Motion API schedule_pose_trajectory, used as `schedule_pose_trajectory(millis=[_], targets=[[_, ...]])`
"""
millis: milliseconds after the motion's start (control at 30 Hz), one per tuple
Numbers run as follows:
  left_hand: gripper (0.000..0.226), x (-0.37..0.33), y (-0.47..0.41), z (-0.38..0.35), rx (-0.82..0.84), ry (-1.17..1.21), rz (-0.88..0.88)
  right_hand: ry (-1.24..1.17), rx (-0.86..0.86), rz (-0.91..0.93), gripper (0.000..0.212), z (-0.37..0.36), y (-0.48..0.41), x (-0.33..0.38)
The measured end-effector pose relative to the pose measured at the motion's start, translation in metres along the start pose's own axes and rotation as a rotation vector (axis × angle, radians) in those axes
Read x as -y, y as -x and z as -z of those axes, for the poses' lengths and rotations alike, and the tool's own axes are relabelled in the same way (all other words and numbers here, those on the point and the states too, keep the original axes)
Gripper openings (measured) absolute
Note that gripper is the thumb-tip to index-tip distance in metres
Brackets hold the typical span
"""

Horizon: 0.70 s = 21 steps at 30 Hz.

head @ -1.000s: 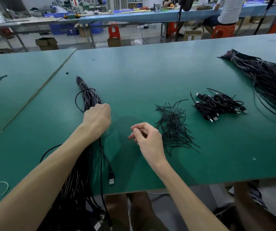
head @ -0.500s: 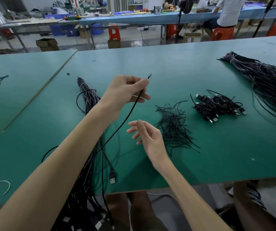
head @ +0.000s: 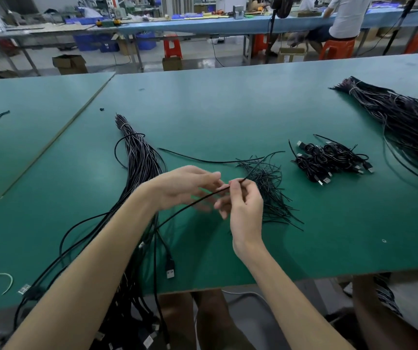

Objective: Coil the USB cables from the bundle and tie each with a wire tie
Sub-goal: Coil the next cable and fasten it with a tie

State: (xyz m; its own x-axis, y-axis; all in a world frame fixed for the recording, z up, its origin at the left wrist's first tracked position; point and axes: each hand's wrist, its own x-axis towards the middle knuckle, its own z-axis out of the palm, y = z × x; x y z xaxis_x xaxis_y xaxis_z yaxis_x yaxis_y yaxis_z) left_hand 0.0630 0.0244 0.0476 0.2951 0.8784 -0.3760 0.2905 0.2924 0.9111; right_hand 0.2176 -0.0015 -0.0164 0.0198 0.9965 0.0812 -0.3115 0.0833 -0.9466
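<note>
Black cable (head: pixel 190 204): thin, light and limp; it should bend freely and droop wherever it is not held, and its smooth jacket may slide between fingers, so it is probably best pinched close to one end and fed into loops from there
Cable's place: lifted above the table (head: pixel 228 109) toward its near edge, running from the right fingertips down and left across the left hand to the bundle
Right hand (head: pixel 245 205): raised on a bent wrist, thumb and forefinger pinching the cable just short of its tip, the other fingers loosely curled below
Left hand (head: pixel 185 185): just beside the right, fingers reaching toward it and blurred; the cable crosses them, but I cannot tell whether they grip it
Bundle (head: pixel 139 157): left of the hands, lying from the near edge toward the middle, bound near its far tip by a pale band, its plugs hanging over the near edge
USB plug (head: pixel 170 271): lies by the near edge under the left forearm
Wire ties (head: pixel 266 183): loose heap just right of the right hand; likely springy and easy to scatter
Tied coils (head: pixel 329 160): a pile further right
Second bundle (head: pixel 405 122): toward the far right corner
</note>
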Motion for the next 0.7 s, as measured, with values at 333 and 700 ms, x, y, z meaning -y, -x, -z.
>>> schedule_pose_trajectory(millis=[333,700], targets=[[0.022,0.028,0.032,0.037,0.283,-0.027,-0.089,0.027,-0.063,-0.004,0.015,0.0,0.0,-0.001],[0.02,0.042,-0.001,0.005,-0.081,0.607,-0.259,0.31,0.157,0.064,0.023,-0.003,0.004,-0.005]])
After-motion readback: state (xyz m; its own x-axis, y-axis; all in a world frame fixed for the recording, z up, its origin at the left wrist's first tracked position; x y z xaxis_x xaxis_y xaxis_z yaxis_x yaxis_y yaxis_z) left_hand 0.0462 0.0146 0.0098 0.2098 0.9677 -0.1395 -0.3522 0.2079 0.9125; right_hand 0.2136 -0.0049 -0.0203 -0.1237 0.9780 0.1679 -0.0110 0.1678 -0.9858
